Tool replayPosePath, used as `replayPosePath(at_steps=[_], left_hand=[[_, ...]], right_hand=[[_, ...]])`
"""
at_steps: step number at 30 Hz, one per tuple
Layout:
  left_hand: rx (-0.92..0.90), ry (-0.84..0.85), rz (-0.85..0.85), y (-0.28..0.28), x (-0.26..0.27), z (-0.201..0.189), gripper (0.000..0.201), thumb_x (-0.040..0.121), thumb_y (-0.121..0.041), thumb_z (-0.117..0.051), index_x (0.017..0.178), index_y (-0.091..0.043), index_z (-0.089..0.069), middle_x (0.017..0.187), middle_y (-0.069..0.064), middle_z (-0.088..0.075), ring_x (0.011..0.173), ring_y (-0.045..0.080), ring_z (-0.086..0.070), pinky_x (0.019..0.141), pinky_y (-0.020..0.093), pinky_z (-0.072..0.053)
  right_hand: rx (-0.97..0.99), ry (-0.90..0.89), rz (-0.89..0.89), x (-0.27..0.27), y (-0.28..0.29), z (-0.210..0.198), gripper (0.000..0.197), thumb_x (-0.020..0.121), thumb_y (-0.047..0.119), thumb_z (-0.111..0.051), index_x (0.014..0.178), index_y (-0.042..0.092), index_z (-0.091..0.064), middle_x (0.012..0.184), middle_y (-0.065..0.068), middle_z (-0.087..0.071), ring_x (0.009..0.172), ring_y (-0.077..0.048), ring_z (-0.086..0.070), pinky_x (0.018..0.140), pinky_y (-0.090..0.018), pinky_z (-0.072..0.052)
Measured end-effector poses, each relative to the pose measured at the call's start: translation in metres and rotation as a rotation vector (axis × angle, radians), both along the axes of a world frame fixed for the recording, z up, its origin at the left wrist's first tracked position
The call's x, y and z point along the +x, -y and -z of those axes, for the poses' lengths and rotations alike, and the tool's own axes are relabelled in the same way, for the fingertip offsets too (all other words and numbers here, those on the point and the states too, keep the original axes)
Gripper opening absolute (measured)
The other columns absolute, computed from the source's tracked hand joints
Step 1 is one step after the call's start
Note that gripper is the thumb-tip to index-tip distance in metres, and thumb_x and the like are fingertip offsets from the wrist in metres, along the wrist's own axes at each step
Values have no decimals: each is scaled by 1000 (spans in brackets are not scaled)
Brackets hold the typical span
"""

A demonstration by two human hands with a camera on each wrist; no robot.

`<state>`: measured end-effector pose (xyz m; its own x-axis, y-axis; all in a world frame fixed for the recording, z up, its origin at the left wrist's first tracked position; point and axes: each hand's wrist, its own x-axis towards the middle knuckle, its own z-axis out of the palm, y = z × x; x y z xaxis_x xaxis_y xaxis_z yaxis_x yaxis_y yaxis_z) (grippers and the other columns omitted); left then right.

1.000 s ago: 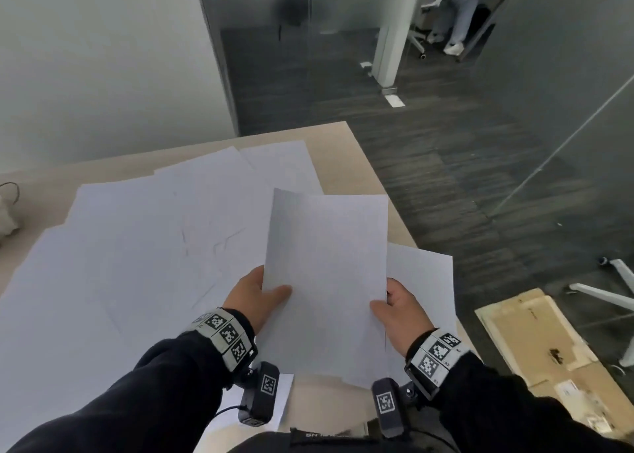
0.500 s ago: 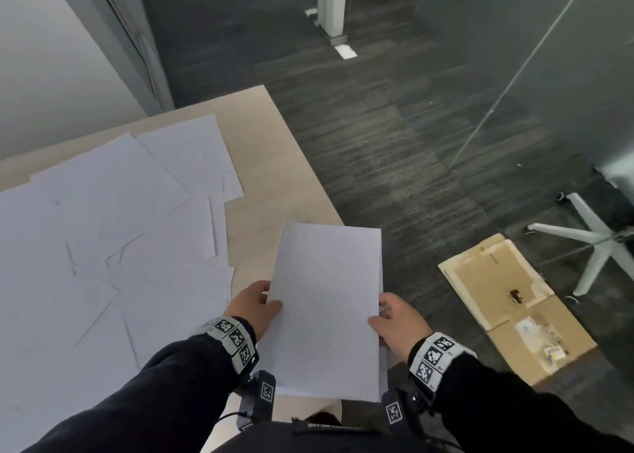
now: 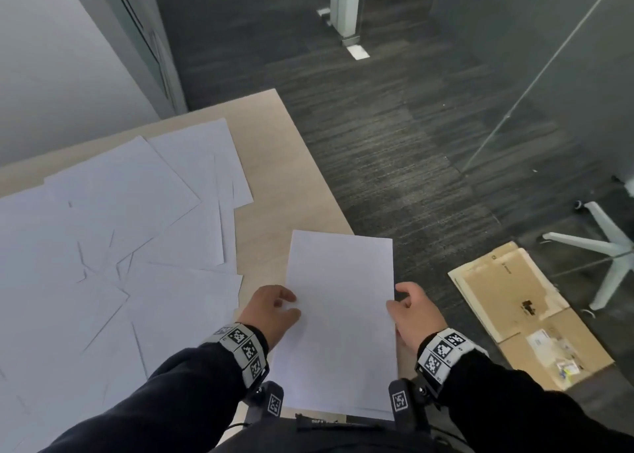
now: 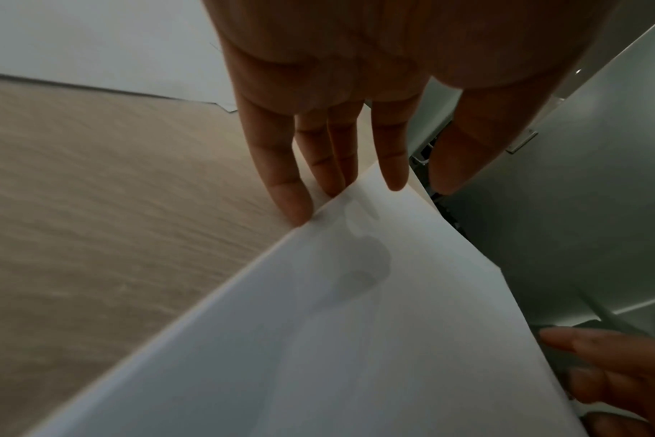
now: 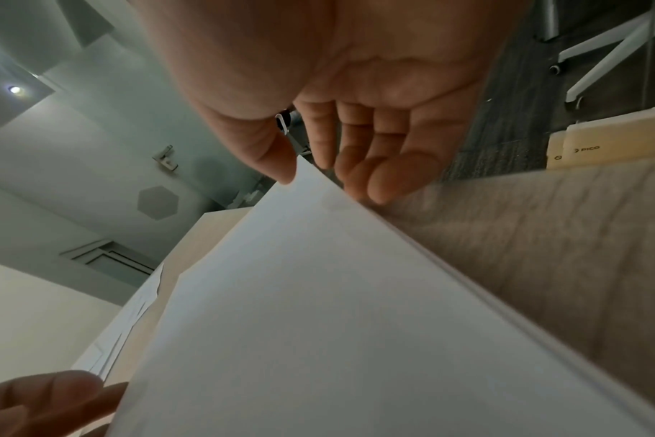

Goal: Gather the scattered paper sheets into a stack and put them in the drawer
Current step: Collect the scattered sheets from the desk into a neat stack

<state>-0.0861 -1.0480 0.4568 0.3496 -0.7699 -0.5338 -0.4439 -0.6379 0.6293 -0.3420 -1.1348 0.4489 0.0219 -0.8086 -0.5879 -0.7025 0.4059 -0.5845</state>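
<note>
We held the stack (image 3: 339, 319) at the counter's (image 3: 274, 192) right corner, left hand (image 3: 271, 310) and right hand (image 3: 413, 312) pinching its edges, thumbs on top, and judged squaring edges before gathering more sheets (image 3: 113, 233) wise.

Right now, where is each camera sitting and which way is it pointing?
Head: on the head, looking down at the desk, loose sheets, both sleeves.
Left wrist: under the left hand, looking along its fingers.
Right wrist: under the right hand, likewise.
All three share the paper stack held at its side edges.
</note>
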Motion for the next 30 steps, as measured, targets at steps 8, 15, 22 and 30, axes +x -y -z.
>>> replayPosePath(at_steps=[8,15,22,30], left_hand=[[-52,-35,-125,-35,67,-11,8,89,-32,-61,96,-37,-62,105,-12,-61,98,2,-59,82,28,-48],[-138,131,-272,-129,158,-11,15,88,-18,-65,98,-30,-64,118,-9,-58,114,10,-53,96,20,-34],[132,437,-268,-251,247,2,62,81,-52,-66,138,-41,-43,160,-8,-20,148,19,-16,116,45,-26],[343,458,20,-310,287,19,117,54,-88,-56,146,-56,9,159,-10,28,148,20,24,119,52,-1]], right_hand=[[-110,53,-41,61,0,-24,22,89,23,-56,111,26,-55,88,0,-56,77,-17,-58,64,-29,-42],[9,258,-186,180,-41,-39,17,90,15,-53,104,22,-61,93,-5,-64,74,-16,-63,62,-31,-55],[89,217,-174,276,-100,-23,30,89,20,-57,119,21,-57,111,5,-58,99,-15,-57,97,-47,-50],[5,162,-78,312,-140,-13,27,89,17,-59,116,20,-61,123,0,-56,116,-20,-53,102,-41,-44]])
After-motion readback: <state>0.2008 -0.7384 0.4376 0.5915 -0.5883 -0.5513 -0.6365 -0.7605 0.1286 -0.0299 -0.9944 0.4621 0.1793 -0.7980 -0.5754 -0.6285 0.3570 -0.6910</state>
